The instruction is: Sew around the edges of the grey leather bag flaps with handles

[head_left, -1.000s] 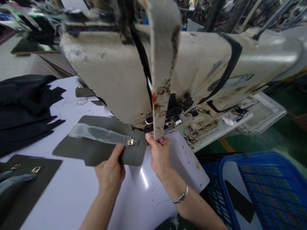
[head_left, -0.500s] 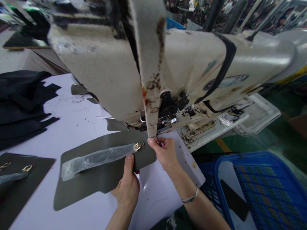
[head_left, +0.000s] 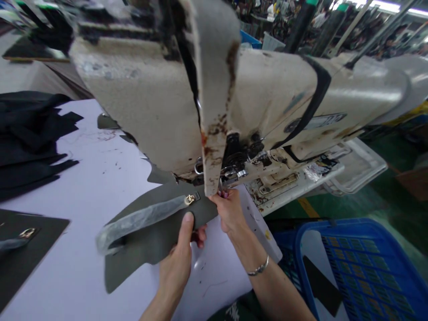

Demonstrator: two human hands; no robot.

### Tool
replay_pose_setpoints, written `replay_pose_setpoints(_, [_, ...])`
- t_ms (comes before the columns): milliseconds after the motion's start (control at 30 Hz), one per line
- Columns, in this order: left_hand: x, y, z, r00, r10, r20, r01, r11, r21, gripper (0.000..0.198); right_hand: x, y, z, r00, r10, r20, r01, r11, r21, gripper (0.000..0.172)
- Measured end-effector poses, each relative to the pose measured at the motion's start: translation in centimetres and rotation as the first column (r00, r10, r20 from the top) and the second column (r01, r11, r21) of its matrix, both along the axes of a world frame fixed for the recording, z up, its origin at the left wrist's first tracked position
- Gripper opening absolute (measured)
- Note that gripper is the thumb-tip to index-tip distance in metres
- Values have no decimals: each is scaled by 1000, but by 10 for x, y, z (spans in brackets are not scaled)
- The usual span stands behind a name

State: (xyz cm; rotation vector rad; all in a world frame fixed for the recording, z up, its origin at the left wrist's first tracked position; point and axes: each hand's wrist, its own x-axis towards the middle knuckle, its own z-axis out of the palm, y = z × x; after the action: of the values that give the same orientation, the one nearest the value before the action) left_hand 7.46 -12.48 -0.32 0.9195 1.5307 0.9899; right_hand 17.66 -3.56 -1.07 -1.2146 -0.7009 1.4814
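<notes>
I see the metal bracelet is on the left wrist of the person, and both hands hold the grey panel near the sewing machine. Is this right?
Not quite: the head view shows the metal bracelet on the wrist of the right hand, not the left. The rest stands: the left hand and right hand hold the grey panel near the sewing machine.

Sewing workshop with industrial sewing machine (head_left: 274, 93)

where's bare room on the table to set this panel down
The widest bare stretch of white tabletop lies between the black fabric pile and the sewing machine head. A smaller strip runs between the dark grey panel and the left hand. It's crowded under the machine, where the right hand pinches the held grey panel.
</notes>
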Motion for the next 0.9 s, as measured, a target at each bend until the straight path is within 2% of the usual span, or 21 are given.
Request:
replay_pose_setpoints(33, [-4,-4,10,989,-128,72,132,990,-54,46,2,0,-1,999,15,51,-16,1000,12,35])
replay_pose_setpoints(100, [-14,-7,33,888,-420,190,442,892,-94,39,9,-1,-1,980,42,193,-53,997,51,41])
replay_pose_setpoints(133, [-22,-4,43,842,-510,177,527,848,-62,35,14,-2,0,958,46,283,-70,994,78,45])
replay_pose_setpoints(167, [-30,5,51,826,-554,103,558,830,-7,33,18,-4,3,925,28,378,-75,991,109,49])
replay_pose_setpoints(200, [-40,19,57,857,-515,-20,516,854,71,32,23,-6,7,883,-17,469,-62,987,151,52])
replay_pose_setpoints(233, [-51,37,59,906,-386,-171,414,892,182,27,26,-10,12,837,-79,541,-38,979,202,53])
replay_pose_setpoints(267, [-62,58,58,919,-217,-330,322,896,305,23,28,-14,19,797,-144,587,-13,967,256,52])
replay_pose_setpoints(300, [-73,82,53,862,-81,-500,308,867,391,23,27,-19,27,778,-187,600,1,955,296,49])
replay_pose_setpoints(333, [-82,105,46,756,-7,-655,364,836,411,28,25,-25,36,791,-183,585,-9,951,310,46])
replay_pose_setpoints(367, [-89,128,38,636,12,-772,438,818,374,34,21,-31,44,831,-122,543,-50,955,292,43])
replay_pose_setpoints(433, [-96,162,20,427,-49,-903,566,793,225,40,6,-42,60,923,129,364,-212,957,197,40])
replay_pose_setpoints(467, [-97,173,13,351,-58,-934,577,799,167,38,-2,-45,67,937,261,231,-300,942,149,39])
replay_pose_setpoints(500, [-97,178,8,305,-69,-950,577,807,127,36,-11,-47,71,927,364,87,-372,922,110,40])
replay_pose_setpoints(567, [-98,178,4,272,-58,-961,553,826,106,34,-26,-47,75,872,450,-193,-449,892,53,44])
replay_pose_setpoints(633, [-103,167,6,261,-2,-965,526,839,140,37,-37,-40,71,802,419,-426,-466,885,-7,47])
replay_pose_setpoints(700, [-112,151,12,225,81,-971,489,852,184,42,-44,-31,64,732,336,-593,-466,882,-75,42])
replay_pose_setpoints(800, [-127,130,22,181,175,-968,421,875,237,49,-50,-19,53,679,202,-706,-439,882,-170,34])
replay_pose_setpoints(900, [-131,116,28,183,227,-957,374,884,282,51,-56,-12,50,647,121,-753,-423,878,-222,42])
